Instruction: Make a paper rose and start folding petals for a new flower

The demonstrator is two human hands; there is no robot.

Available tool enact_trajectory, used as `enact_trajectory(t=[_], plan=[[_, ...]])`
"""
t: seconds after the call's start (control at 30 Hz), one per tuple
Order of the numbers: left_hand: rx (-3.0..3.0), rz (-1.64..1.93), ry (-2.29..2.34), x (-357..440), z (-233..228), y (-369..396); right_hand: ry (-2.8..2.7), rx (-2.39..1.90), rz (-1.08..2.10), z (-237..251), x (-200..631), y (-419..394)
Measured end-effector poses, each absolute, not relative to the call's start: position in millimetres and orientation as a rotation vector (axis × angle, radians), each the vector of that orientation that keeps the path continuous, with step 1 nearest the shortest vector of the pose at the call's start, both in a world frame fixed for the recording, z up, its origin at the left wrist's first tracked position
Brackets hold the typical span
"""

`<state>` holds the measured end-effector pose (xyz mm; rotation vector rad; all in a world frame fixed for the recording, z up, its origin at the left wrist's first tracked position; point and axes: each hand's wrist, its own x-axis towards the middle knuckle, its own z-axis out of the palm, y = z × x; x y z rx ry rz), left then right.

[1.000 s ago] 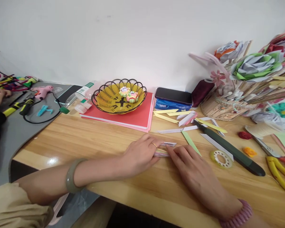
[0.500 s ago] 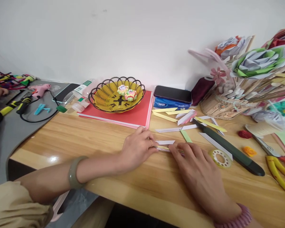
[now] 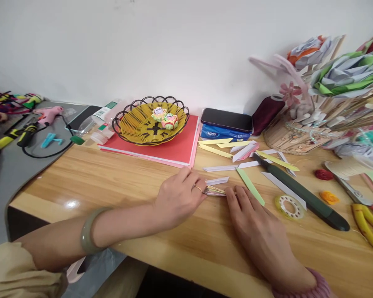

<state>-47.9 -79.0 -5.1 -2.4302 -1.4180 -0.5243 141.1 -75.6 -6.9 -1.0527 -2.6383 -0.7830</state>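
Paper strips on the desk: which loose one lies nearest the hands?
The white strip, lying just beyond the stack of strips pressed between left hand and right hand; the others lie farther back.

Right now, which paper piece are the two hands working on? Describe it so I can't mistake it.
On the wooden table, below the red paper sheet, a thin stack of pastel paper strips lies pinched between the left hand and right hand. Unlike the loose single strips around, it is layered.

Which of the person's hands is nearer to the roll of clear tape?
Right. The right hand lies just left of the tape roll, apart from it. The left hand is farther left, beyond the stacked paper strips.
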Motion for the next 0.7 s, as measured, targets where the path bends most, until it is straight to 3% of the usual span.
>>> enact_trajectory(t=[0.33, 0.7], plan=[[-2.389, -0.251, -1.440, -40, -7, -79, -2.653, -1.139, -0.814, -11, 136, -74], [-2.461, -0.223, -1.368, -36, -17, -75, -2.620, -1.209, -0.932, -14, 131, -74]])
